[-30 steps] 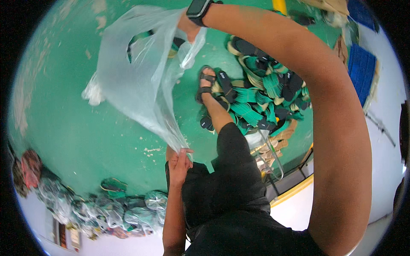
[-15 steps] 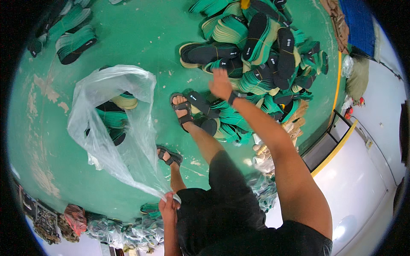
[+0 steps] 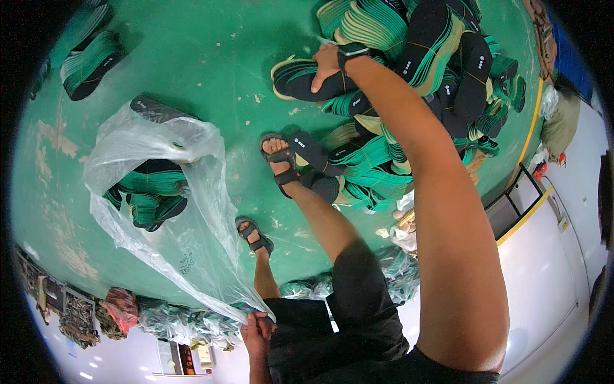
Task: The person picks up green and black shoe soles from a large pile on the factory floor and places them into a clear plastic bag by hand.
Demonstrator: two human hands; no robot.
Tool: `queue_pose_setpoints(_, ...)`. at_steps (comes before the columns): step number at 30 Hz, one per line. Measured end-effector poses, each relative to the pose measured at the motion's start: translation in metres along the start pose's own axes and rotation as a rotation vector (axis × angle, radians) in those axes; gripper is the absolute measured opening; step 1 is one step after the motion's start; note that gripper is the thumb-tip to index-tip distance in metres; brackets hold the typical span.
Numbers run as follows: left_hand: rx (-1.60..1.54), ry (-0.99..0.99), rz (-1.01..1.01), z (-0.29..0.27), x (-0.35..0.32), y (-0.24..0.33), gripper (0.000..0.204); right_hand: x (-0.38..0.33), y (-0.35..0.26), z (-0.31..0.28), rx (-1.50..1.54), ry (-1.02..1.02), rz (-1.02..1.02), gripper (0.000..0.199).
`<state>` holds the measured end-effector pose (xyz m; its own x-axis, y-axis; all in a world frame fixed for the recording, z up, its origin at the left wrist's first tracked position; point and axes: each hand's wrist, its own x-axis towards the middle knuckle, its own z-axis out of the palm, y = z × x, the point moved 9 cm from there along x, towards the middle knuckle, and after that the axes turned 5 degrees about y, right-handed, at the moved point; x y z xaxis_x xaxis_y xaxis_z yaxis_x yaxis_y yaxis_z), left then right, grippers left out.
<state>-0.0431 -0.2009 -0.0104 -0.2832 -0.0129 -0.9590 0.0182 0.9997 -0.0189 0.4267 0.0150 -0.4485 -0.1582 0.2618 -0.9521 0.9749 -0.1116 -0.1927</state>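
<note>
My left hand [image 3: 257, 326] is closed on the gathered rim of a large clear plastic bag [image 3: 211, 240]. The bag's mouth gapes over the floor, and several bundles of green and black insoles [image 3: 153, 182] show inside it. My right hand [image 3: 327, 66] reaches far out to a strapped bundle of black-topped insoles [image 3: 297, 80] at the near left side of a big pile. Its thumb lies across the black top and the fingers bend over the far side, where the fingertips are partly hidden. That bundle still rests on the pile.
Heaped insole bundles [image 3: 377, 153] spread to the right of my sandalled foot [image 3: 278, 160]. More bundles [image 3: 93, 64] lie at the far left. Another black insole bundle [image 3: 160, 110] sits against the bag's far rim. Filled plastic bags [image 3: 185, 323] line the near left wall.
My right hand has moved farther out, from above the pile onto the insole bundle. The bag's far rim has sagged lower, while my left hand keeps its grip. The view has shifted slightly.
</note>
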Motion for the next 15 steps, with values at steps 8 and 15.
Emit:
queue_pose_setpoints(8,-0.026,0.208,0.109,-0.035,-0.022,0.009,0.058,-0.047,-0.063,0.009,-0.312,0.441,-0.291,0.09)
queue_pose_setpoints(15,-0.159,0.115,0.198,-0.064,-0.037,-0.004,0.056,-0.219,-0.146,-0.039,0.251,0.848,-0.367,0.088)
